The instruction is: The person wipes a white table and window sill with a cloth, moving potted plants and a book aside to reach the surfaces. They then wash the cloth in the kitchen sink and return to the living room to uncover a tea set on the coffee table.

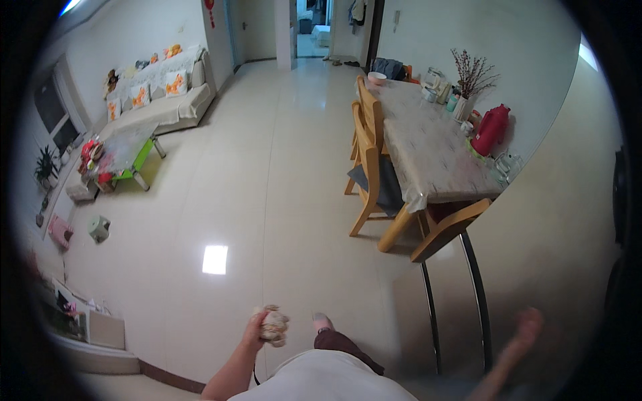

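Observation:
My left hand (pixel 256 326) grips a crumpled beige bundle (pixel 275 327), which looks like cloth or a bunched bag. It is held over the tiled floor to the left of my body. On the other side, my right hand (pixel 526 328) is raised and blurred by motion. Behind it in the picture stands a tall grey-beige panel (pixel 541 240) with two long dark vertical bars (pixel 476 290), perhaps a refrigerator front. Whether the right hand touches the panel, and how its fingers lie, I cannot tell.
Ahead to the right, wooden chairs (pixel 370 165) surround a covered dining table (pixel 426 135) bearing a red thermos (pixel 491 130), glassware and a vase. A sofa (pixel 155 108), a coffee table (pixel 125 145) and small stools (pixel 99 229) stand left. A low cabinet (pixel 104 328) is nearer.

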Action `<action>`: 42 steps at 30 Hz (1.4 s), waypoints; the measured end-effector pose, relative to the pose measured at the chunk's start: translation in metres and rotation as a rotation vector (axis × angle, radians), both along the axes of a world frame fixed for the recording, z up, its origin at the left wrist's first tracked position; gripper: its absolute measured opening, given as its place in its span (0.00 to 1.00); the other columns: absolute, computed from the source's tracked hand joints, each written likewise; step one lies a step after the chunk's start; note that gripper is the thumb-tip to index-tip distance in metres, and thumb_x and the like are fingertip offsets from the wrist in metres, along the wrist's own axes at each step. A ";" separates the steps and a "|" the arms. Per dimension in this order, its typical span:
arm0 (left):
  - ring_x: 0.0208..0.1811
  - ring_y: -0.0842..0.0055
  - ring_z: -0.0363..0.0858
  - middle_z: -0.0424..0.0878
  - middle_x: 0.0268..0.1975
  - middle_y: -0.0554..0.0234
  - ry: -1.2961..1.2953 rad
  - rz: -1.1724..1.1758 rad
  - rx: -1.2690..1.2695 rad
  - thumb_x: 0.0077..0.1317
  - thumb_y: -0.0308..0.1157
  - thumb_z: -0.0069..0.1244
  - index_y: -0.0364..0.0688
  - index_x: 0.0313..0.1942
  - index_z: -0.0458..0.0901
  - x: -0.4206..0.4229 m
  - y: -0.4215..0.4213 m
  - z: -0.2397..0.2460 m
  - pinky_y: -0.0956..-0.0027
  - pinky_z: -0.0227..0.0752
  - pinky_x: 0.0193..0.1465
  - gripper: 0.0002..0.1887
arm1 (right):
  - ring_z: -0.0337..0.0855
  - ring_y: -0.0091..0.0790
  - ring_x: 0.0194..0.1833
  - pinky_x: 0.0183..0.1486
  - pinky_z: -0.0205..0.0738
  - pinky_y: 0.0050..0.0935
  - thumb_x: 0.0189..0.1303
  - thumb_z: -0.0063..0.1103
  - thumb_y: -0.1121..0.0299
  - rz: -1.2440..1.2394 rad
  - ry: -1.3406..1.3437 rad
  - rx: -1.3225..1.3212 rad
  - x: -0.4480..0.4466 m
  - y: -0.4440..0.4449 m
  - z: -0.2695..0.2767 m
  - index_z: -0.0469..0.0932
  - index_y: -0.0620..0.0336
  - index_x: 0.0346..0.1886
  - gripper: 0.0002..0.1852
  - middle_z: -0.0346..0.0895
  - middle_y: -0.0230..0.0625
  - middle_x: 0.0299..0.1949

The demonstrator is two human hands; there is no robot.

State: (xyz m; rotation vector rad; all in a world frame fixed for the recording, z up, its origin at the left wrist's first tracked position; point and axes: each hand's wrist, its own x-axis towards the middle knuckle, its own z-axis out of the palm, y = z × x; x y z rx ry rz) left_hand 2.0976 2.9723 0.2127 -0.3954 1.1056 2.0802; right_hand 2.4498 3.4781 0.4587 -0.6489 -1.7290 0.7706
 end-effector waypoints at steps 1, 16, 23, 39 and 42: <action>0.42 0.66 0.82 0.80 0.45 0.53 0.001 -0.048 0.005 0.67 0.45 0.43 0.38 0.53 0.72 -0.015 0.032 0.020 0.62 0.80 0.43 0.22 | 0.77 0.30 0.37 0.42 0.74 0.33 0.66 0.46 0.48 0.120 -0.081 -0.144 -0.081 -0.042 -0.006 0.74 0.64 0.48 0.25 0.76 0.36 0.38; 0.52 0.63 0.77 0.78 0.52 0.56 -0.003 0.327 0.438 0.65 0.54 0.39 0.46 0.53 0.72 -0.224 0.108 0.145 0.55 0.71 0.56 0.25 | 0.78 0.26 0.44 0.45 0.76 0.28 0.66 0.54 0.61 1.312 -0.842 -0.718 -0.538 -0.182 -0.170 0.69 0.59 0.57 0.20 0.77 0.35 0.46; 0.54 0.65 0.77 0.77 0.54 0.57 -0.008 0.371 0.373 0.67 0.50 0.38 0.41 0.56 0.71 -0.308 0.046 0.142 0.58 0.71 0.58 0.25 | 0.72 0.31 0.57 0.55 0.72 0.31 0.56 0.64 0.67 1.473 -0.586 -0.603 -0.643 -0.261 -0.138 0.53 0.57 0.68 0.39 0.69 0.35 0.57; 0.49 0.73 0.77 0.79 0.50 0.58 0.551 -0.131 -0.755 0.54 0.23 0.50 0.45 0.63 0.63 -0.512 -0.086 0.115 0.67 0.71 0.54 0.33 | 0.78 0.23 0.36 0.39 0.74 0.23 0.52 0.58 0.79 1.346 -0.677 -0.479 -0.900 -0.374 -0.137 0.72 0.64 0.48 0.17 0.77 0.34 0.35; 0.50 0.71 0.78 0.79 0.51 0.57 0.363 -0.199 -0.956 0.54 0.25 0.54 0.46 0.62 0.65 -0.551 -0.110 0.093 0.68 0.71 0.54 0.33 | 0.77 0.21 0.37 0.39 0.74 0.21 0.53 0.55 0.82 1.462 -0.584 -0.516 -0.950 -0.391 -0.138 0.70 0.63 0.49 0.17 0.75 0.32 0.38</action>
